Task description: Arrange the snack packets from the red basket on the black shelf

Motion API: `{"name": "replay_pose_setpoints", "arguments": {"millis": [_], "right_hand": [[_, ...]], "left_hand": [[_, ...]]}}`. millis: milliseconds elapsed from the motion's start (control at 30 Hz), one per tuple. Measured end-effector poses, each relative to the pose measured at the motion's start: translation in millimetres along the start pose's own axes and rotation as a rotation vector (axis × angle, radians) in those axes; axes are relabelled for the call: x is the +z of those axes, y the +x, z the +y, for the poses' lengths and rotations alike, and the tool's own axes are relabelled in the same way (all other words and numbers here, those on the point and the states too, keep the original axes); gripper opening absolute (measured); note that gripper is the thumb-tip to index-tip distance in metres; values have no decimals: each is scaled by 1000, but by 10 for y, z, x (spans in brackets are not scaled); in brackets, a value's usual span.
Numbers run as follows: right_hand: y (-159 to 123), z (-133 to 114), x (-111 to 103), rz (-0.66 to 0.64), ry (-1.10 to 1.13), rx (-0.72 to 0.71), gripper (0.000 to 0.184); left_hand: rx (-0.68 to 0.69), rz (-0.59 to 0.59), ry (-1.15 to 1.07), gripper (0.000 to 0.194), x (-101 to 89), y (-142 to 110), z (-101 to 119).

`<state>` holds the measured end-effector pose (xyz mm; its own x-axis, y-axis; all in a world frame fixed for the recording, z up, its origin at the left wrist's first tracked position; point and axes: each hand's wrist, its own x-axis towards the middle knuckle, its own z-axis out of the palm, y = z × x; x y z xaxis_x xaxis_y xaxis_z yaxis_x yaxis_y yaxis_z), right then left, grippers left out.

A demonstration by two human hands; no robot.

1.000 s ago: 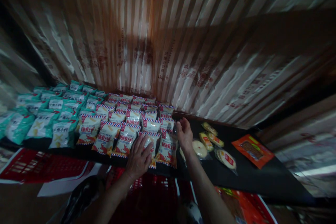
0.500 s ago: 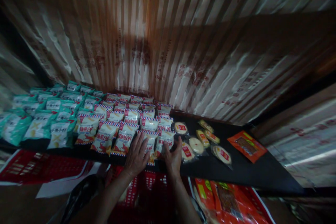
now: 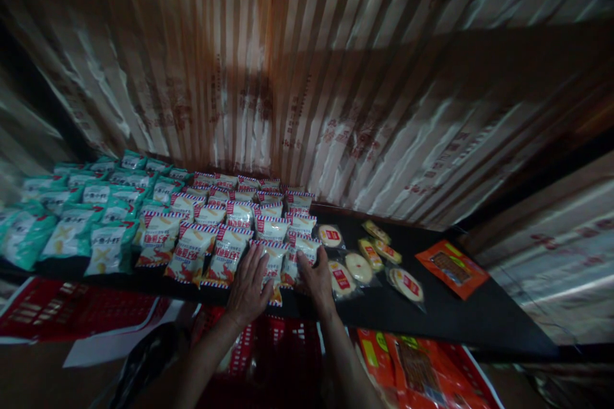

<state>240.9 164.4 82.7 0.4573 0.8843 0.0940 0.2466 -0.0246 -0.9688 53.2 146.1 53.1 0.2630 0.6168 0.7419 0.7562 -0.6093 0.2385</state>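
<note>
My left hand point(image 3: 249, 284) lies with its fingers stretched over the left side of a white and red snack bag point(image 3: 274, 261) in the front row. Beside it, my right hand point(image 3: 317, 280) has thumb and fingers apart, the thumb on the front of the neighbouring snack bag point(image 3: 290, 263) and the fingers at its right edge. Both bags lean upright on the black shelf point(image 3: 460, 307), with several rows of the same kind behind them. Flat round packaged biscuits point(image 3: 341, 278) lie just right of my right hand.
Teal snack bags point(image 3: 112, 248) fill the shelf's left end. Small yellow packets point(image 3: 370, 253) and an orange packet point(image 3: 451, 268) lie to the right. Below are red baskets point(image 3: 91, 310) and more orange packets point(image 3: 417, 367). A striped plastic-covered wall point(image 3: 288, 77) stands behind.
My right hand has shifted slightly left and up along its snack bag, the thumb further onto the front. My left hand stays almost in place.
</note>
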Motion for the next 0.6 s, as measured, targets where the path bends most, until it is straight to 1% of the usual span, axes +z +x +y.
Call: {"name": "replay_pose_setpoints", "arguments": {"millis": [67, 167, 267, 367, 467, 600], "right_hand": [[12, -77, -4, -45, 3, 63, 75], [15, -171, 0, -87, 16, 107, 75], [9, -185, 9, -81, 30, 104, 74], [12, -137, 13, -61, 55, 90, 70], [37, -107, 10, -57, 102, 97, 63], [100, -152, 5, -70, 116, 99, 55]], "left_hand": [[-4, 1, -8, 59, -3, 3, -1], [-7, 0, -11, 59, -3, 7, -1], [-11, -10, 1, 59, 1, 6, 1], [-12, -16, 14, 57, 5, 4, 1], [-4, -8, 22, 55, 8, 6, 1], [-2, 0, 24, 55, 10, 10, 3]]}}
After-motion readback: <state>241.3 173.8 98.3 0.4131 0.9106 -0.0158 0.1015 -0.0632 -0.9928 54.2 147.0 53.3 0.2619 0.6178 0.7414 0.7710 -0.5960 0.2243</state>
